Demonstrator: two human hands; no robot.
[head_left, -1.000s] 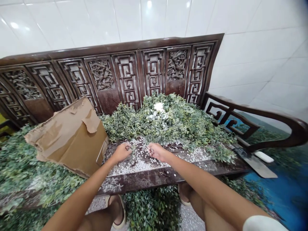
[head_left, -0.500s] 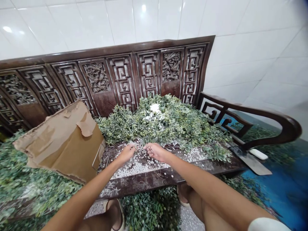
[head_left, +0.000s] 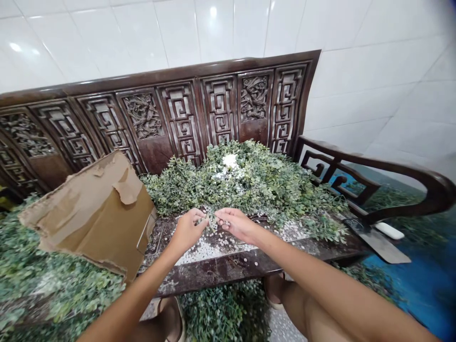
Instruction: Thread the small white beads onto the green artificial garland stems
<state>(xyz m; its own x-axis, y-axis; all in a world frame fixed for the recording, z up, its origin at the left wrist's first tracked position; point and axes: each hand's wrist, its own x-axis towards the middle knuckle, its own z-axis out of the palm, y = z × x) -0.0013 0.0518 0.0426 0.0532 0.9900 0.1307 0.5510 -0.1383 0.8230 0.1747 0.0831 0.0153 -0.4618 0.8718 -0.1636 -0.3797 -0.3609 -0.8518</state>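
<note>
Over the dark wooden bench seat, my left hand and my right hand face each other with fingertips pinched. Between them is a small green sprig; both hands' fingertips are at it. Many small white discs lie scattered on the seat below my hands. Just behind them rises a heap of green artificial foliage, with a white pile of small pieces on top.
A torn cardboard box piece leans at the left beside a thin metal wire frame. At the right are the curved armrest, a flat phone-like object and a white case. More foliage lies below the seat.
My left hand has turned and moved slightly right, closer to my right hand. A green sprig now shows between the fingertips. The view has shifted slightly.
</note>
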